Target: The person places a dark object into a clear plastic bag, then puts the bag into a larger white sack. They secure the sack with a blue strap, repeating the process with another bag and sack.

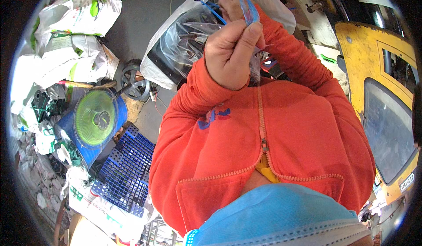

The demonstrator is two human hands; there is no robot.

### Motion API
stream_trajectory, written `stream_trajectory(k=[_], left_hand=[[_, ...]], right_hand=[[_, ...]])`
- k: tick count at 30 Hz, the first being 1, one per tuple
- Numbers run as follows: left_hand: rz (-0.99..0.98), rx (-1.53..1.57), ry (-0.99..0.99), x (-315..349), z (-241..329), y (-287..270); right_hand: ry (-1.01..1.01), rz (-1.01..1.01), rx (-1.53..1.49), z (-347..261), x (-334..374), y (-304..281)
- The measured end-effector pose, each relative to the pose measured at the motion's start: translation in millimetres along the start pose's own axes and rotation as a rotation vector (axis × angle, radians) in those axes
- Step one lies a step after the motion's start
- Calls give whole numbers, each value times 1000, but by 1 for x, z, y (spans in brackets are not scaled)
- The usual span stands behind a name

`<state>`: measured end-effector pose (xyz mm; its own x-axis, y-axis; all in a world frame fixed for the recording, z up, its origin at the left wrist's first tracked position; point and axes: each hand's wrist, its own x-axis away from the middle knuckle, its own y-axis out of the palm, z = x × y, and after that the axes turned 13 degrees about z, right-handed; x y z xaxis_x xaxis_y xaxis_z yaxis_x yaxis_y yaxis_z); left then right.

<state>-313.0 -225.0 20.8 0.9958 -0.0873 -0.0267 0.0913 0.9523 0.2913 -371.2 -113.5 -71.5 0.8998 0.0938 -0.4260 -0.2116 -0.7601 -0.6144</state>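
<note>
Close in front of my chest, my left hand [233, 54] is closed with its thumb pressed down on a blue plastic strip [251, 13]. Just beyond it, my right hand [231, 7] is partly covered by the strip and by my left hand. Its curled fingers are at the strip, which loops up over the far edge of a white sack [151, 63]. A clear plastic liner [187, 37] bunches inside the sack's mouth. Dark contents show dimly through the liner, but I cannot make out what they are.
On the left lie full white sacks [83, 12], a green-bladed fan [96, 116] beside a blue drum [83, 153], and a blue plastic pallet [125, 169]. A small wheel [134, 81] lies near the sack. To the right stands a yellow metal machine panel [358, 70].
</note>
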Motion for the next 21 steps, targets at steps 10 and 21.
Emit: stream_trajectory(k=[10, 21], left_hand=[[-41, -92, 47, 3, -2, 5], [77, 92, 48, -7, 15, -17]], right_hand=[[-272, 39, 185, 45, -1, 24], [-85, -249, 76, 23, -23, -8]])
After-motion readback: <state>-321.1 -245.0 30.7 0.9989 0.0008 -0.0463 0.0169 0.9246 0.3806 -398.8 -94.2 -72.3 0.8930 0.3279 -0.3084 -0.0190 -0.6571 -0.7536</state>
